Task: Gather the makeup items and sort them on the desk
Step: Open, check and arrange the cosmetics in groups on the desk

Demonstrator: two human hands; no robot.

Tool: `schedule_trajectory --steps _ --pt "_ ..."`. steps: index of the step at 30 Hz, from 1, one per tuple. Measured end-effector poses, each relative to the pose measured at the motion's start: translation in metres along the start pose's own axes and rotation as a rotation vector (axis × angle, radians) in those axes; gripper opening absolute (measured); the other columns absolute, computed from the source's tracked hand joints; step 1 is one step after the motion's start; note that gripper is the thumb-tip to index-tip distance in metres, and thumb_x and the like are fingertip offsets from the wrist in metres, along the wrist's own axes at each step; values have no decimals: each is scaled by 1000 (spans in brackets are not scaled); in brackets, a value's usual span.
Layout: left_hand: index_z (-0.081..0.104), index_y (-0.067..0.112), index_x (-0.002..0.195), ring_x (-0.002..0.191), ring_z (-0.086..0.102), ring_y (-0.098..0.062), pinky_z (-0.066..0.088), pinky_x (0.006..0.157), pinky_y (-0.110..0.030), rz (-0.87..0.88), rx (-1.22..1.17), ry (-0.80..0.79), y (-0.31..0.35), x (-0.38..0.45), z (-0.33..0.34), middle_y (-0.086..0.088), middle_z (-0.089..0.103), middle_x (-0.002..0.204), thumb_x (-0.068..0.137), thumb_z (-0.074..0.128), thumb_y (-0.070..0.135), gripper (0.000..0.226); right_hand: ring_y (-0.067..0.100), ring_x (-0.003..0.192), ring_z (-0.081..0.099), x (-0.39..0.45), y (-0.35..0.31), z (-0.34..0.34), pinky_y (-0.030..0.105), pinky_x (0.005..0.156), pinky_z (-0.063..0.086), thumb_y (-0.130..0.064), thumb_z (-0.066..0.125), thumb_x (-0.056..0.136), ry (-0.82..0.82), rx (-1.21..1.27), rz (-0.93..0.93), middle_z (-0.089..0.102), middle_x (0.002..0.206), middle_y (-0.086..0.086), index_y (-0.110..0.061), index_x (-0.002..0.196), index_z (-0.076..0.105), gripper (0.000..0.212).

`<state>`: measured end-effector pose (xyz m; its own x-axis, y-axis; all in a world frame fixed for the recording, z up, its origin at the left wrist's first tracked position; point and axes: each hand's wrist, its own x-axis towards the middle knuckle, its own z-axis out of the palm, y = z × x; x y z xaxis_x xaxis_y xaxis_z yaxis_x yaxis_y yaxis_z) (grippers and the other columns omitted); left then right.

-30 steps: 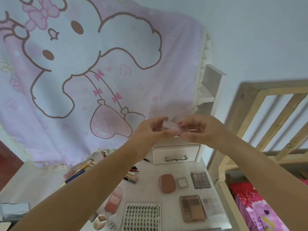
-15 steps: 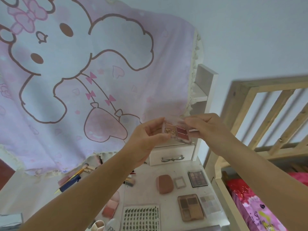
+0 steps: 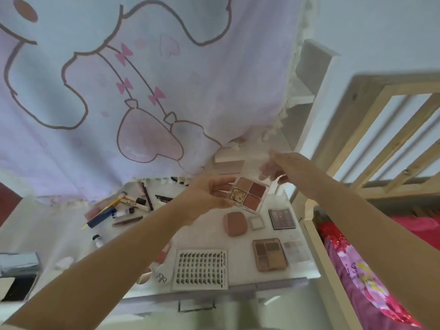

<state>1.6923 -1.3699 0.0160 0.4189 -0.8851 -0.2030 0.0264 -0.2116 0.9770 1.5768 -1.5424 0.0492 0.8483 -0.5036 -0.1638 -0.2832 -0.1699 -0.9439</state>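
Two bare forearms reach over a white desk (image 3: 240,236), held above its scattered makeup. Largest of all, a pale curtain (image 3: 142,91) printed with a pink cartoon figure hangs behind the desk, its tasselled hem draping onto the desk's far edge. Right of the desk stands a wooden bed frame (image 3: 357,139) with a red and pink bedspread (image 3: 352,270) inside. On the desk, near its front edge, lies a white lash card (image 3: 201,269) with rows of dark false lashes; to its right sits a brown eyeshadow palette (image 3: 269,254). Further back are a rounded terracotta compact (image 3: 235,223) and a dark purple palette (image 3: 282,218). Pencils and brushes (image 3: 119,208) lie heaped toward the desk's back left. Above the desk's middle, the left hand (image 3: 209,198) pinches a small four-pan palette (image 3: 248,193) by its left edge, fingers curled around it. The right hand (image 3: 277,169) pinches the palette's clear lid, raised open and blurred, hiding part of the desk's drawer unit behind it.
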Motion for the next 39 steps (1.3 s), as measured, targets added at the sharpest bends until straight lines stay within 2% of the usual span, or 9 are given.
schedule_trajectory --steps 5,9,13,17,21,25,30,34,39 --pt "53 9 118 72 58 -8 49 75 -20 -208 208 100 -66 -4 15 3 59 85 74 64 -11 50 9 52 49 15 70 28 17 47 39 -24 44 95 -64 -49 220 66 58 -5 -10 69 61 34" --pt "54 9 119 77 57 -13 48 65 -15 -412 308 121 -121 -11 36 -2 61 86 75 68 0 47 10 57 51 20 128 52 17 49 41 -21 44 95 -181 -191 333 63 70 -2 -14 71 60 29" --pt "53 8 120 90 61 -18 40 68 -14 -549 333 174 -167 -16 69 -10 67 93 78 61 4 43 6 54 51 21 175 67 11 47 39 -19 45 94 -285 -360 349 63 75 -1 -9 79 62 25" --pt "51 8 119 99 62 -22 46 77 -23 -663 273 249 -188 -9 95 -14 68 104 80 59 4 40 -3 39 52 26 204 73 7 40 39 -12 45 94 -305 -358 388 59 67 1 -12 65 56 31" --pt "49 8 121 100 61 -24 46 81 -27 -684 343 276 -195 0 102 -14 66 107 80 59 5 42 10 55 54 40 218 73 10 47 45 -14 47 93 -275 -340 419 60 69 3 -3 78 61 24" --pt "49 5 115 94 61 -29 50 81 -36 -628 591 221 -197 0 102 -15 66 102 83 50 5 32 3 49 55 43 222 70 13 49 45 -11 51 89 -320 -437 373 59 73 6 -6 82 64 15" --pt "47 4 107 88 59 -32 41 65 -34 -564 863 148 -198 0 107 -16 63 98 89 42 5 19 26 87 58 41 214 71 18 61 30 -7 49 89 -269 -632 150 66 92 12 2 96 68 22" --pt "47 5 101 88 59 -31 38 64 -33 -555 921 157 -198 1 106 -14 61 98 89 43 6 12 30 99 57 43 210 75 14 63 27 -4 45 90 -334 -661 118 63 110 20 2 105 65 25" --pt "44 6 108 92 57 -29 39 67 -32 -545 906 184 -200 0 106 -12 58 102 90 47 12 19 26 109 54 48 214 67 19 83 34 -7 43 91 -334 -670 125 58 123 14 -3 117 58 30"
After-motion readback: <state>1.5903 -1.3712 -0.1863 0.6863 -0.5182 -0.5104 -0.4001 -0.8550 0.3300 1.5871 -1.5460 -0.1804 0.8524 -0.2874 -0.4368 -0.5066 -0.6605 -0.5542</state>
